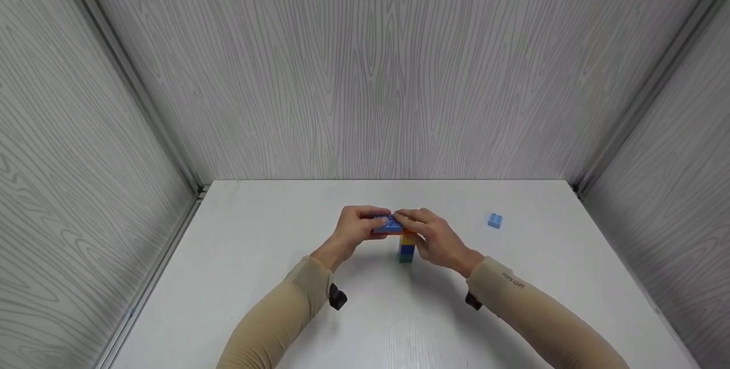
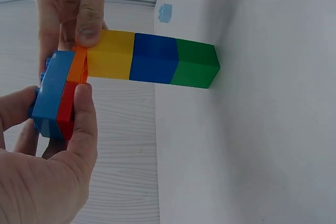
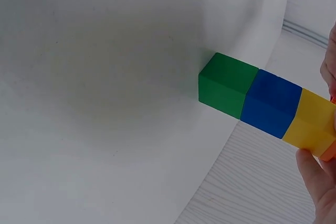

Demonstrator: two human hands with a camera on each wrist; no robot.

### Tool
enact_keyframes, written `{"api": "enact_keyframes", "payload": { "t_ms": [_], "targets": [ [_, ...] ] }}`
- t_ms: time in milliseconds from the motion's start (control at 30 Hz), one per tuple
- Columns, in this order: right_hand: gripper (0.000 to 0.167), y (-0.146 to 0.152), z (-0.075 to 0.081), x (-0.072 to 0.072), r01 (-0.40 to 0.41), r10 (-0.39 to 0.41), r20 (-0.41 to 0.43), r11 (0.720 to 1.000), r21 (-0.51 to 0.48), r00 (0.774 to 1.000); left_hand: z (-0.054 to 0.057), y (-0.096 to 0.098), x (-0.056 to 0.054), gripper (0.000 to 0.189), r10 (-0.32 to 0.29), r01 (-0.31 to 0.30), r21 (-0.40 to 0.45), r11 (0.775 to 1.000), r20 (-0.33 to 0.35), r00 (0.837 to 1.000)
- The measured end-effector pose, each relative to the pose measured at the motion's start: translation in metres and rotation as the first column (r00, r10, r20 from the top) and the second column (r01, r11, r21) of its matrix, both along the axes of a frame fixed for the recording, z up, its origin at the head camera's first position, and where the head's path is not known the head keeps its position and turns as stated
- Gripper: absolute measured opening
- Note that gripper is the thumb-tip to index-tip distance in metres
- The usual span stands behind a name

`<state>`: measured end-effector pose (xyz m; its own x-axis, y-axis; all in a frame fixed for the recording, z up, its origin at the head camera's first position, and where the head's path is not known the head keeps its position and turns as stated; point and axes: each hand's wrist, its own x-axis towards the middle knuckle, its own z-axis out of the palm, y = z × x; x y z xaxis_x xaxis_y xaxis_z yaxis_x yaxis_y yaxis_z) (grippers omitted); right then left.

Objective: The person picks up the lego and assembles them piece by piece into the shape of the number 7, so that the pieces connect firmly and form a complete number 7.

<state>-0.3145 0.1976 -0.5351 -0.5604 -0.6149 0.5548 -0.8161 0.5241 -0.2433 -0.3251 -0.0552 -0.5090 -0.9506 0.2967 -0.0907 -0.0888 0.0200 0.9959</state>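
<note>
A narrow tower of toy building bricks stands on the white table, with a green brick (image 3: 226,85) at the bottom, then a dark blue brick (image 3: 270,103) and a yellow brick (image 2: 110,53). Across its top lie an orange brick (image 2: 79,64) and a red brick (image 2: 67,106), topped by a lighter blue studded brick (image 2: 52,85) that juts out to the left. My left hand (image 1: 355,225) pinches the blue and red bricks at their overhanging end. With thumb at the yellow and orange bricks, my right hand (image 1: 436,235) grips the tower's upper part; its fingers reach over the top.
One loose light blue brick (image 1: 495,221) lies on the table (image 1: 274,221), right of the tower and farther back. Grey wood-grain panels (image 1: 365,72) enclose the table at the back and both sides.
</note>
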Motion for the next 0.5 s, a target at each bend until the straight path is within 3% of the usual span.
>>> {"api": "enact_keyframes", "payload": {
  "t_ms": [200,500],
  "targets": [
    [0.059,0.0004,0.0004,0.0013,0.012,-0.011,0.054,1.0,-0.01,0.998,-0.0041,-0.0003,0.0012,0.036,-0.015,0.015,0.0,1.0,-0.027,1.0],
    [0.054,-0.0002,0.0005,-0.0003,0.019,-0.019,0.032,1.0,0.0,0.999,-0.0014,0.0018,-0.0009,0.026,-0.027,0.027,0.006,1.0,-0.053,0.998]
  ]
}}
